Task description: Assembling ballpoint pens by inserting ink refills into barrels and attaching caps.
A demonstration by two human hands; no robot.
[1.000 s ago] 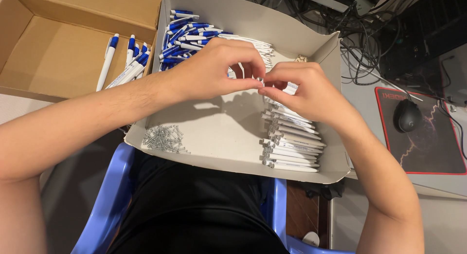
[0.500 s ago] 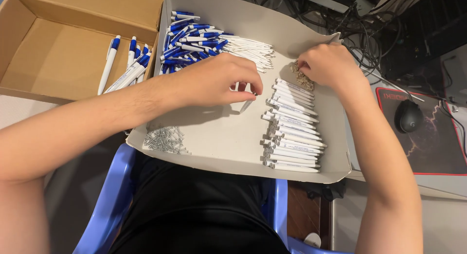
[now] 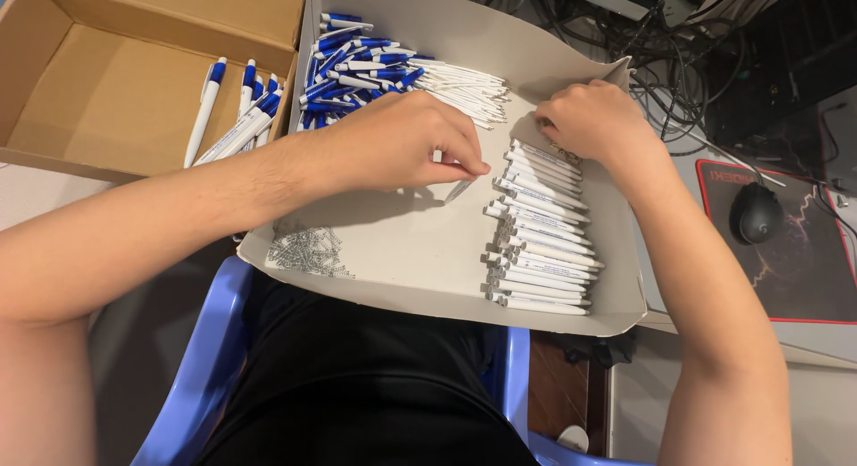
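Observation:
My left hand (image 3: 397, 149) hovers over the middle of a grey cardboard tray (image 3: 420, 252), its fingers pinched on a white pen barrel (image 3: 458, 191) whose tip pokes out below them. My right hand (image 3: 594, 118) is curled at the tray's far right corner, fingertips down at the top of a row of white pen barrels (image 3: 540, 243); what it grips is hidden. A pile of blue pen parts (image 3: 353, 60) and thin white refills (image 3: 469, 82) lies at the back of the tray. Small metal springs (image 3: 308, 250) sit at its front left.
A brown cardboard box (image 3: 98, 100) at the left holds several finished blue-and-white pens (image 3: 237, 113). To the right lie a black mouse (image 3: 756, 213) on a mouse pad (image 3: 803, 270) and tangled cables (image 3: 678, 37). A blue plastic chair (image 3: 201, 359) is under me.
A second ago both hands met over the tray's middle. My right hand then moved to the far right corner and stays there. My left hand kept its place, pinching the barrel.

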